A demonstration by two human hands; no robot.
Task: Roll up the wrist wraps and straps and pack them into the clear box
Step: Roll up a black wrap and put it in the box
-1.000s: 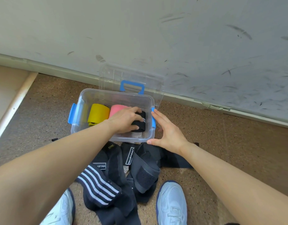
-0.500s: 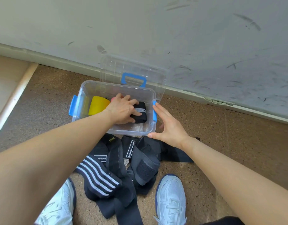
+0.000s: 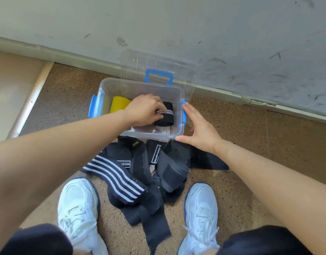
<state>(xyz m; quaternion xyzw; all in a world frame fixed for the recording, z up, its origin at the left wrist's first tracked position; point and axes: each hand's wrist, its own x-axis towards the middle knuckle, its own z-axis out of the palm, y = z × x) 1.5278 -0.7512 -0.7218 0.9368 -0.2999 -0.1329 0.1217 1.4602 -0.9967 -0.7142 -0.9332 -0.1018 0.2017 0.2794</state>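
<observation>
A clear box (image 3: 140,85) with blue side latches stands on the floor by the wall. Inside it lies a yellow roll (image 3: 120,104) at the left and a black rolled wrap (image 3: 166,115) with white stripes at the right. My left hand (image 3: 145,111) is inside the box, its fingers closed on the black rolled wrap. Flat and open, my right hand (image 3: 199,129) rests against the box's right outer side and front corner. A heap of unrolled black wraps and straps (image 3: 140,172) lies on the floor just in front of the box.
The box's clear lid (image 3: 158,65), with a blue handle, leans against the scuffed wall behind. Two white shoes (image 3: 77,207) (image 3: 201,205) stand on either side of the strap heap. A pale raised ledge (image 3: 15,92) runs along the left.
My left hand has pushed the black rolled wrap lower into the box's right side and now hides the pink roll. My right hand has stayed against the box.
</observation>
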